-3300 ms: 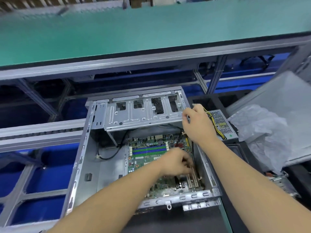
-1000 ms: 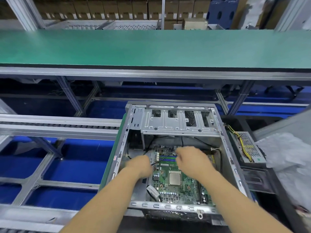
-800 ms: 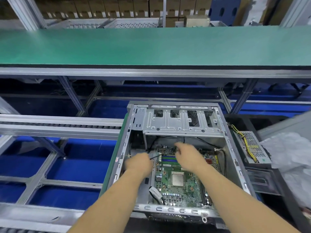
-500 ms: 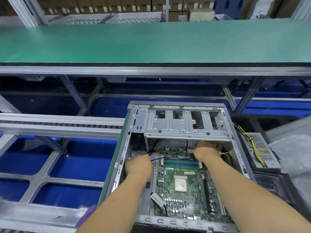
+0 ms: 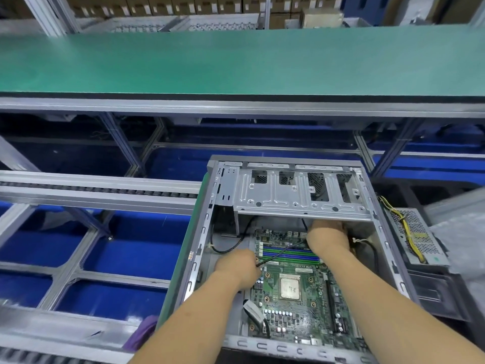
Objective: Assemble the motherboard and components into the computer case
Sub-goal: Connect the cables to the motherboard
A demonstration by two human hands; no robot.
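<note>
An open grey computer case lies on its side in front of me. A green motherboard with a bare silver CPU and blue and green memory slots sits inside it. My left hand is at the board's left edge and pinches a thin black cable. That cable runs up and right to my right hand. The right hand reaches under the silver drive cage at the board's far edge, and its fingers are hidden there.
A perforated metal power supply with yellow and black wires lies to the right of the case, beside crumpled plastic wrap. A green bench top spans the back. Roller rails and blue bins are on the left.
My right hand has moved from the middle of the board up to its far edge under the drive cage. My left hand has stayed at the board's left edge, holding the black cable.
</note>
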